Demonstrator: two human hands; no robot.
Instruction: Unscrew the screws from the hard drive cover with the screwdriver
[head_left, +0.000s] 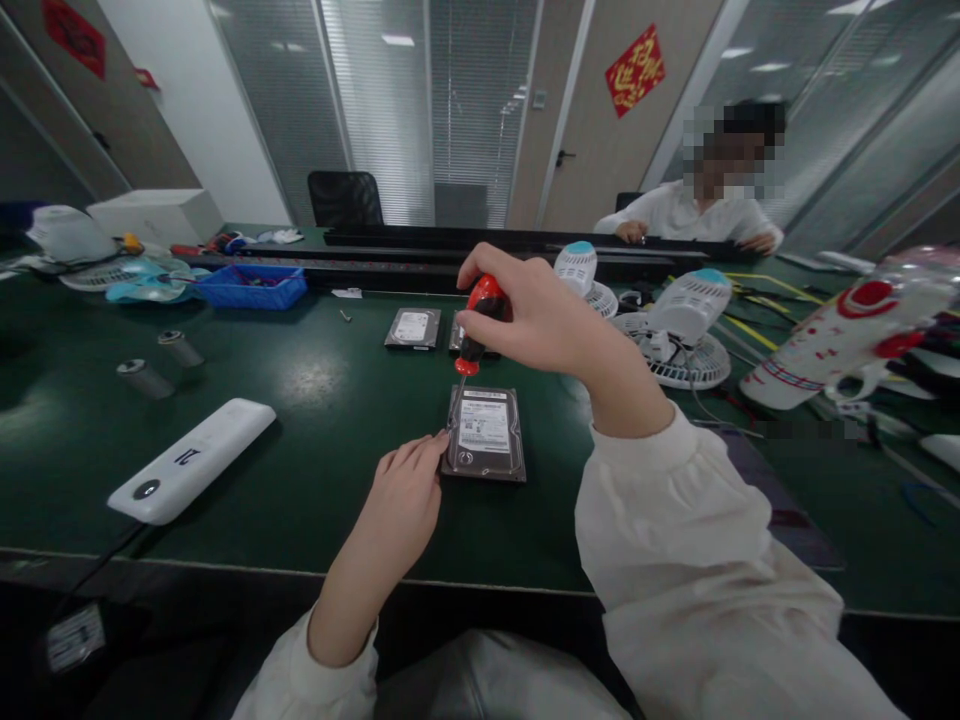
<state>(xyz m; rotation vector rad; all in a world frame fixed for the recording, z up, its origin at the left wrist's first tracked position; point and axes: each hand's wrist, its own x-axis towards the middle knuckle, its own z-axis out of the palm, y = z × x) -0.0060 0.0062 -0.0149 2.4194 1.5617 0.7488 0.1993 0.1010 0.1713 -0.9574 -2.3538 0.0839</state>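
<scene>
Here the hard drive point(484, 433) touches the left hand point(401, 500).

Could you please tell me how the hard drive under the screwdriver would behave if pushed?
The hard drive looks like a rigid metal slab, probably stiff and heavy for its size. Flat on the table, it seems unlikely to tip or roll. The left hand touches its edge below the screwdriver, hinting it could slide.

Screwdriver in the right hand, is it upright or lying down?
Upright, slightly tilted: the right hand grips the screwdriver by its handle, tip down at the far-left corner of the hard drive.
</scene>
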